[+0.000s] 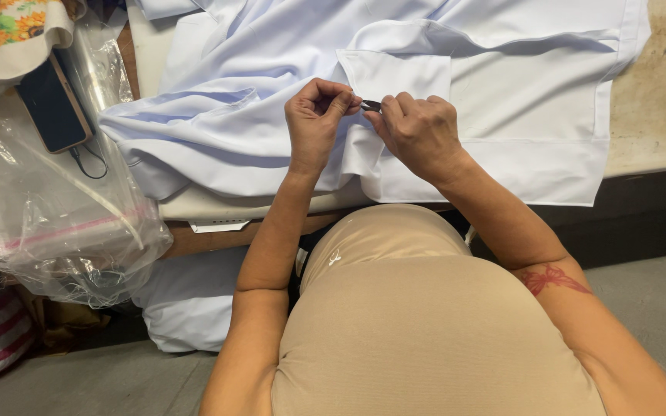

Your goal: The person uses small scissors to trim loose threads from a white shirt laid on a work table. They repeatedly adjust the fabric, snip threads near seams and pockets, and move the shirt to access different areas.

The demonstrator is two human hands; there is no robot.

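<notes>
The left hand (316, 115) is pinching the shirt (395, 85) edge lying on the table (657, 100), and the right hand (419, 129) is gripping a small dark tool (371, 105) (probably a snipper); keeping the fabric taut with both 2 hands would help.

I see a padded work table (660, 100) with a stained, cream-coloured top and a dark front edge, standing on a smooth grey concrete floor (641, 296). At its left end sit crumpled clear plastic bags (63, 223), a black smartphone (53, 104) and a sunflower-print cloth (9, 27). Light is even and soft.
</notes>
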